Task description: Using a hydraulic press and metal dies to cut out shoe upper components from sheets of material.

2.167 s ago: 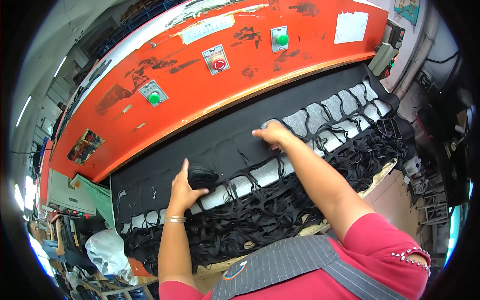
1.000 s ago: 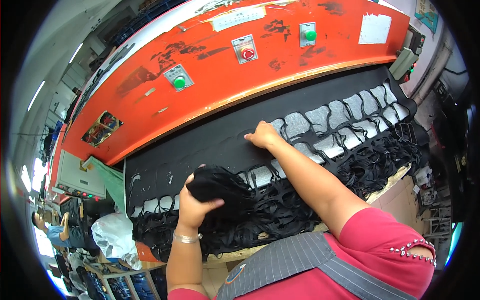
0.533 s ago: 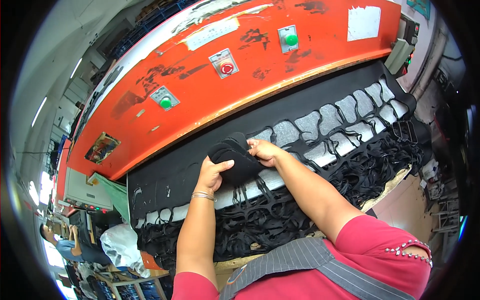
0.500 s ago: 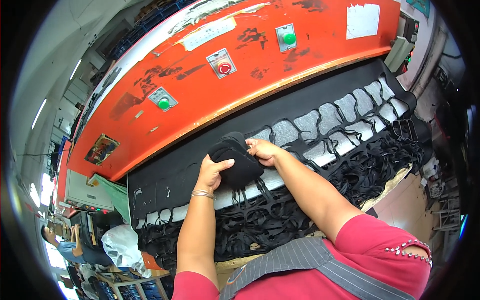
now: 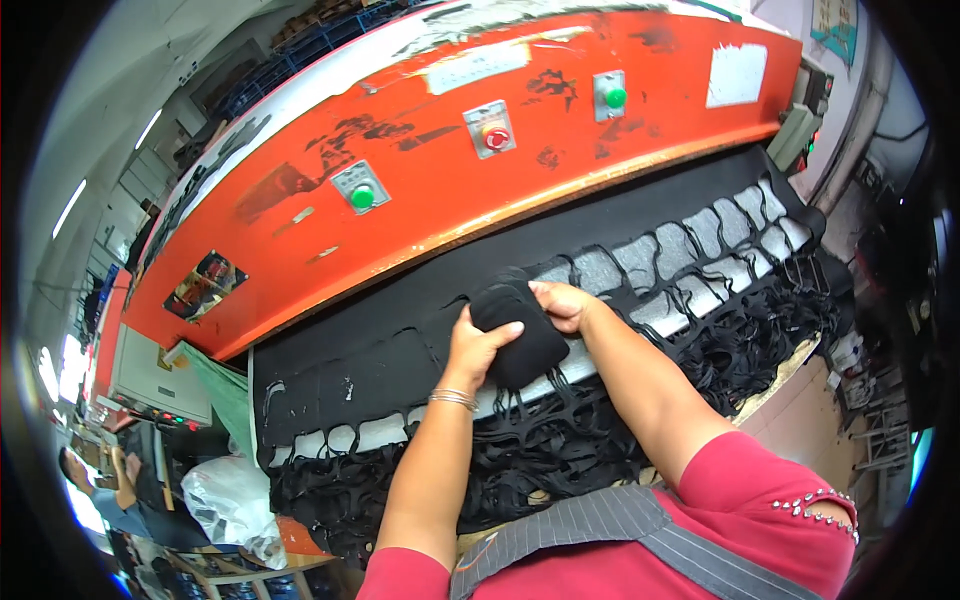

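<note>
- So the big change: about a second ago the right hand [image 5: 566,306] was over on the sheet while the left hand [image 5: 470,352] had the pile alone. Now both are on the same stack of soft-looking black rounded cut-outs [image 5: 524,348].
- Left hand's got its thumb across the top, with the fingers tucked mostly out of sight at the side. Right hand is pinched narrow at the upper right edge, thumb and fingers close together. Can't really tell if it's gripping a single layer or several.
- What that means, I'd say: the loose pieces are one bundle being handled together, rather than the right hand working the sheet.
- The stack's held over the middle of the flat black sheet material [image 5: 365,370], in front of the big orange-red machine [image 5: 430,225]. To the right, silvery-grey bed [image 5: 639,262] shows through the cut-out gaps, and tangled black offcut strips [image 5: 560,440] hang along the near edge.
- Containers: there's a crumpled whitish see-through plastic bag [image 5: 232,500] at lower left and blue slatted crates [image 5: 325,42] up top left. Contents of both are too unclear to call.
</note>
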Demonstrator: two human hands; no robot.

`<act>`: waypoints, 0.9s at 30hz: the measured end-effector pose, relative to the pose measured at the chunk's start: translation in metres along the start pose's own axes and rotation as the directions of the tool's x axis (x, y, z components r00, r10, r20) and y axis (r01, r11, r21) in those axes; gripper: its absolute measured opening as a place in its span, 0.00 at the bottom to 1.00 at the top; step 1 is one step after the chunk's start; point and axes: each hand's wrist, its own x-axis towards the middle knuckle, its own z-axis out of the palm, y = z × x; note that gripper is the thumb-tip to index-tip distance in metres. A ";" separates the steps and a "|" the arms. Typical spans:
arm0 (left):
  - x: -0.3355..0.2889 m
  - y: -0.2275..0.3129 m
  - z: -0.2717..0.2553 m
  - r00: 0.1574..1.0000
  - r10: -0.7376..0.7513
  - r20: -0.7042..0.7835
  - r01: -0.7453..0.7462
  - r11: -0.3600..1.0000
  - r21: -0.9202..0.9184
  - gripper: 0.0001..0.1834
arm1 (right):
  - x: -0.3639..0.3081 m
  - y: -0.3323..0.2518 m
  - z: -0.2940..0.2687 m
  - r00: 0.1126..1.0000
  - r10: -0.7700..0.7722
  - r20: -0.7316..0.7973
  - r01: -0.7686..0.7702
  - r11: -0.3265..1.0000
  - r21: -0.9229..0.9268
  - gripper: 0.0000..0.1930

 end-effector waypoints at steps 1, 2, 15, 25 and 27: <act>-0.002 -0.003 -0.004 1.000 -0.001 0.005 0.001 1.000 0.029 0.32 | -0.005 0.001 0.006 1.000 -0.003 -0.031 0.003 1.000 -0.005 0.26; -0.003 -0.006 -0.007 0.999 0.023 0.029 -0.024 0.999 0.049 0.32 | -0.004 0.008 -0.007 0.998 -0.030 -0.059 0.029 0.999 -0.027 0.23; -0.004 -0.038 -0.039 0.980 0.196 -0.040 -0.155 0.871 0.466 0.53 | 0.018 0.012 0.049 0.764 -0.017 -0.645 -0.084 0.989 -0.126 0.28; 0.028 -0.032 -0.042 0.992 -0.105 -0.067 0.121 0.937 0.327 0.48 | 0.050 -0.013 0.028 0.744 0.129 -0.656 -0.194 0.981 -0.028 0.24; 0.023 -0.035 -0.049 0.990 -0.125 -0.060 0.137 0.949 0.285 0.42 | 0.056 -0.005 0.027 0.734 0.196 -0.650 -0.257 0.966 0.001 0.22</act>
